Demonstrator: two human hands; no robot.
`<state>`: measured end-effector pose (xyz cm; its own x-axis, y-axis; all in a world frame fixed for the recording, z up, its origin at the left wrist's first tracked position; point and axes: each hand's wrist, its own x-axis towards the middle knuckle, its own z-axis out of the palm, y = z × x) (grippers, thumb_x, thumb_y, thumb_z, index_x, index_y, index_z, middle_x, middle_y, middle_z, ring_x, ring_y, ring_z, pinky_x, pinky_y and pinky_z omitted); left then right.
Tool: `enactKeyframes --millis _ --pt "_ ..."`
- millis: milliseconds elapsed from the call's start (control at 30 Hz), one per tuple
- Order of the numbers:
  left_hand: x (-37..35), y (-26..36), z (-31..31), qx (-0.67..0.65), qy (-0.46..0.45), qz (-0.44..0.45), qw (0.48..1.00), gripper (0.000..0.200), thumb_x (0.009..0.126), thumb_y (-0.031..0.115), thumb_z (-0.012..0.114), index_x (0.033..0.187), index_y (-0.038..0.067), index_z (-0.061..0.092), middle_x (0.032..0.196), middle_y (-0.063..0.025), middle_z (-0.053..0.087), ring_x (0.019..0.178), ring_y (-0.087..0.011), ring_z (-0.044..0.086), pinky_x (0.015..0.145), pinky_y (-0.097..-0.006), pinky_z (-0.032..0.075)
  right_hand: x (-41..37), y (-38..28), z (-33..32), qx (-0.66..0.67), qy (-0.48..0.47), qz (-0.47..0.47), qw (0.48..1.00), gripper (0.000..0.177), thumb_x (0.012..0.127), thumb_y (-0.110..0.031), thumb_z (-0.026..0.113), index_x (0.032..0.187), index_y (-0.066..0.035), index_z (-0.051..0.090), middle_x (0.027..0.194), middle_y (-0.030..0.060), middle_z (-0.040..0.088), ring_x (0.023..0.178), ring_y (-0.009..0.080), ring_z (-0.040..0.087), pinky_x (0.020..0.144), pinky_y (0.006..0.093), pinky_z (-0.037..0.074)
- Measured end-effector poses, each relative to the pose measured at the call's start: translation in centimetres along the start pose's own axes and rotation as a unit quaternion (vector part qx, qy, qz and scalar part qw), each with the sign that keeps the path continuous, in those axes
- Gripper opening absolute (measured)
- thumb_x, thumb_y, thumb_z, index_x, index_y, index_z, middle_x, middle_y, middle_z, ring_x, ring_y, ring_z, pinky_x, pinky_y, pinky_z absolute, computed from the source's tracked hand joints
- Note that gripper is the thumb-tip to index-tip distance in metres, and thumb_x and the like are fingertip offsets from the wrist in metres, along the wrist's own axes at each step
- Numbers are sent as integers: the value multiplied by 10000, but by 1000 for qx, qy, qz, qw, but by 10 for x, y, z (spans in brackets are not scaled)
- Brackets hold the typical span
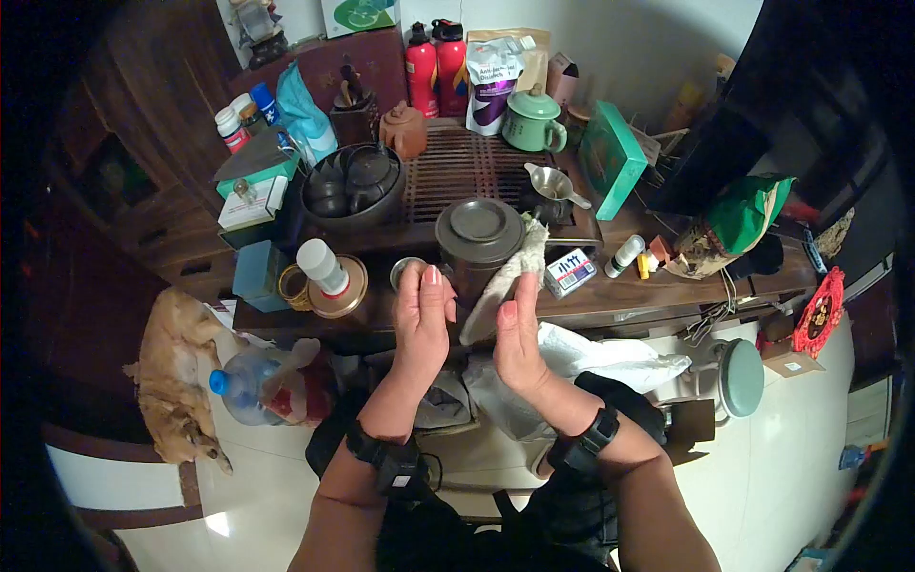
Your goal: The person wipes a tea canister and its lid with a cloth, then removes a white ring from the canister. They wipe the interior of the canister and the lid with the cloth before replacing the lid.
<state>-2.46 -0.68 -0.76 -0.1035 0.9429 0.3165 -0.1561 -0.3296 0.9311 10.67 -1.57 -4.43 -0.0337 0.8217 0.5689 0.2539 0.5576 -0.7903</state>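
Note:
Both of my hands are raised in front of the tea table's near edge, palms turned towards each other. My left hand (424, 310) is loosely curved, with no object visible in its fingers. It partly hides a small round cup (400, 275). My right hand (520, 343) is open, fingers stretched forward and thumb apart. Its fingertips overlap a crumpled whitish cloth (505, 281). That cloth lies against a dark lidded canister (480, 234), just beyond the gap between my hands. Right of the cloth sits a small white-and-blue box (570, 273).
A slatted tea tray (448, 172) holds a brown teapot (403, 131) and a green lidded mug (534, 119). Dark teaware fills a bowl (353, 214) on the left. Below, a dog (176, 372) lies beside a large plastic bottle (250, 383); a green-topped stool (741, 378) stands right.

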Motion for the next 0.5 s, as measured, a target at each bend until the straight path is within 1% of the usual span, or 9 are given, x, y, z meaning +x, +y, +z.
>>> enactKeyframes --millis 33,67,167,200,300,367,433,467,500 --pt "0 -2 -1 6 -8 2 1000 292 1021 349 385 897 87 418 677 11 393 616 -86 409 551 -250 387 3 -8 -5 -20 -10 -25 999 652 1014 -325 301 1444 113 79 1511 286 143 1419 405 110 1147 402 91" --pt "-1 -7 -3 13 -16 5 1000 293 1020 350 388 916 80 431 699 9 419 637 -85 433 584 -251 406 0 -10 -7 -10 -4 -34 999 627 990 -280 382 1451 80 159 1496 301 169 1401 447 139 1139 448 108" --pt "-6 -7 5 10 10 -1 1000 271 1024 291 395 885 63 445 730 3 458 664 -73 439 609 -240 399 -6 -6 -5 -179 -26 -159 971 588 949 -262 471 1427 37 305 1439 305 276 1362 462 225 1119 497 154" --pt "-8 -6 9 6 26 -5 1000 267 1026 260 397 860 58 446 735 1 465 667 -68 429 604 -233 386 -2 -11 -6 -224 -42 -179 957 547 893 -227 545 1384 -18 426 1358 297 381 1279 481 332 1074 544 218" --pt "-11 -7 14 -24 -5 -8 1000 271 1022 281 415 869 60 451 749 8 466 693 -64 412 604 -229 375 8 -3 -12 -246 -42 -229 941 539 861 -190 575 1367 -45 460 1277 270 461 1185 478 410 1030 539 279" --pt "-13 0 13 29 -25 -6 999 258 1012 261 436 850 61 454 710 15 458 657 -65 414 584 -234 371 8 -6 -18 -268 -14 -165 949 513 838 -161 579 1330 -47 488 1152 226 515 1060 423 471 952 466 354" --pt "-17 2 11 53 -56 -31 997 254 1007 243 442 831 61 453 684 19 448 636 -66 409 573 -240 369 18 -13 -23 -175 66 -117 975 485 861 -173 546 1315 -15 474 1118 220 505 1013 419 472 930 463 359" --pt "-18 -5 12 77 -47 7 996 275 1006 253 436 799 81 383 633 31 389 554 -60 348 492 -231 308 32 -18 -28 -123 102 -141 977 452 901 -199 500 1297 16 461 1133 229 496 1031 428 465 958 455 346" --pt "-19 -5 12 67 -40 -4 997 276 1006 251 434 791 85 385 628 34 380 545 -57 336 481 -229 291 35 -13 -32 -68 100 -126 985 401 948 -212 437 1270 24 470 1156 226 500 1095 398 467 996 417 333"
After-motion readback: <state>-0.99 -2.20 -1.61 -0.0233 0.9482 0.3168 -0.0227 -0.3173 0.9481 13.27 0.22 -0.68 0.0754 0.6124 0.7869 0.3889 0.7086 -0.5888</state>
